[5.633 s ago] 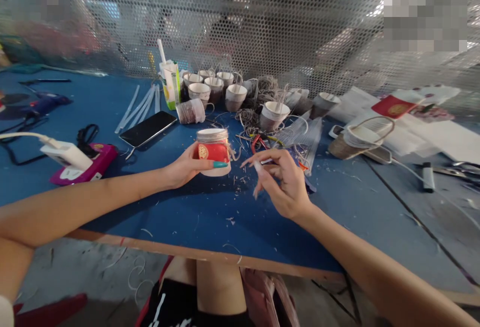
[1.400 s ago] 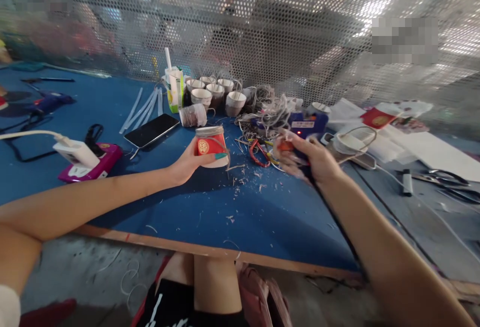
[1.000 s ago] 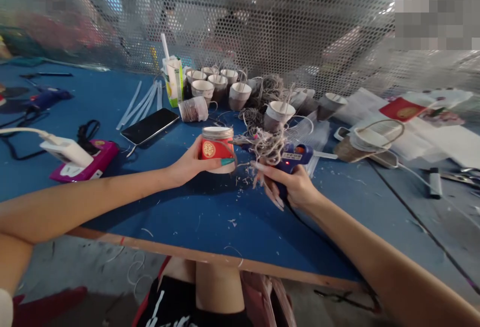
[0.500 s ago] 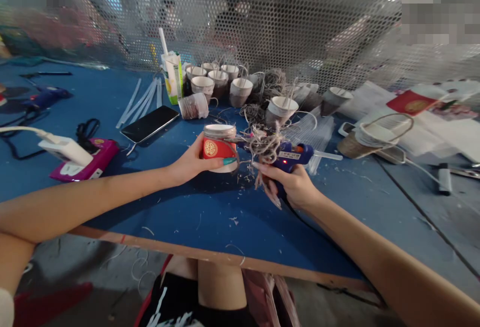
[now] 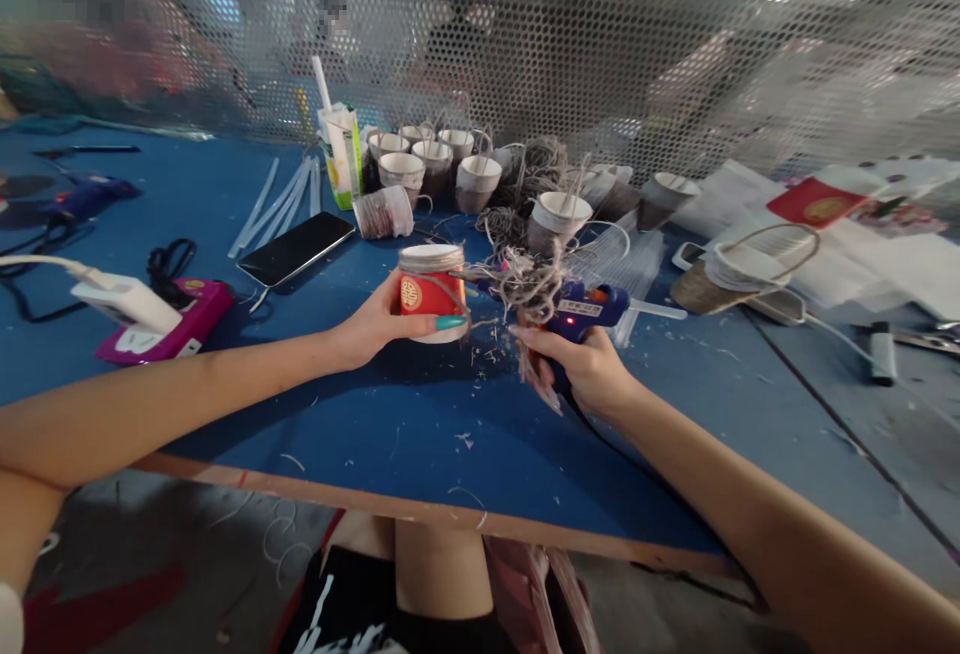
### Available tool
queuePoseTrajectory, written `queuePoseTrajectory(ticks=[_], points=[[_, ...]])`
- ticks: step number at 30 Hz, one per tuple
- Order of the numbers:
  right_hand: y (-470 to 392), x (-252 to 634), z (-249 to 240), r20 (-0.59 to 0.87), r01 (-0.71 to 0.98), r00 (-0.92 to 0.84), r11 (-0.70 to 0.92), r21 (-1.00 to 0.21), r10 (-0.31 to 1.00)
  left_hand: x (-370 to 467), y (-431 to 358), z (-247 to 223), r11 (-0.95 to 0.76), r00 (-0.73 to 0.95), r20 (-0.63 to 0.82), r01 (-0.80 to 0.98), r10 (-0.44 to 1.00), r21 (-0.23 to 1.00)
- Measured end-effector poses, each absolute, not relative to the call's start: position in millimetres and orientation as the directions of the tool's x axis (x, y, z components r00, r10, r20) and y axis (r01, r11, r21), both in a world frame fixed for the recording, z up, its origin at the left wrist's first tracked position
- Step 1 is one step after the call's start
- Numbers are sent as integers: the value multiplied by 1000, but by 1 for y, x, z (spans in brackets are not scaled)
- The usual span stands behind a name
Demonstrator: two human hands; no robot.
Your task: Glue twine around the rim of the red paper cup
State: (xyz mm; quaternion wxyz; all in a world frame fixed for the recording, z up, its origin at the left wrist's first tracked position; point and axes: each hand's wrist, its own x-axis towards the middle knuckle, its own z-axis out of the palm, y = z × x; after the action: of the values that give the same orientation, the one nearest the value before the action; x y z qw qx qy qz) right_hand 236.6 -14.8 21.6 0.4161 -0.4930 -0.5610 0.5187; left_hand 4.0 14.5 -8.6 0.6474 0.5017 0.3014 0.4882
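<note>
My left hand [image 5: 379,322] is wrapped round a small white cup [image 5: 433,334] with a red, gold-printed band and twine wound about its upper part. Its thumb, with a green nail, lies across the front. In my right hand [image 5: 585,364] is a blue hot glue gun [image 5: 596,309], its red light lit and a clear glue stick poking out of the back. A tangle of grey twine [image 5: 529,284] hangs over the gun's front, and a strand runs to the cup. The nozzle tip points at the cup's right side; whether they touch I cannot tell.
Several twine-wrapped cups [image 5: 478,184] stand at the back beside a drink carton [image 5: 342,159]. Left are a phone [image 5: 296,249], glue sticks [image 5: 274,204] and a magenta power strip [image 5: 206,319]. A twine basket [image 5: 712,289] sits right, before a perforated metal screen [image 5: 570,44].
The cup has turned slightly in my left hand, so its gold print sits further left. My right hand keeps the glue gun in nearly the same place.
</note>
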Motion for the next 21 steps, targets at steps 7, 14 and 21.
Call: queuePoseTrajectory(ticks=[7, 14, 21], points=[[-15, 236, 27, -16, 153, -216, 17, -988, 976, 7, 13, -6, 35, 346, 75, -302, 935, 953], [-19, 233, 28, -3, 188, -243, 44, -981, 970, 10, 10, 0, 48, 330, 40, -254, 943, 966], [-18, 232, 28, 6, 223, -259, 66, -973, 966, 10, 11, -2, 37, 325, 50, -254, 944, 967]])
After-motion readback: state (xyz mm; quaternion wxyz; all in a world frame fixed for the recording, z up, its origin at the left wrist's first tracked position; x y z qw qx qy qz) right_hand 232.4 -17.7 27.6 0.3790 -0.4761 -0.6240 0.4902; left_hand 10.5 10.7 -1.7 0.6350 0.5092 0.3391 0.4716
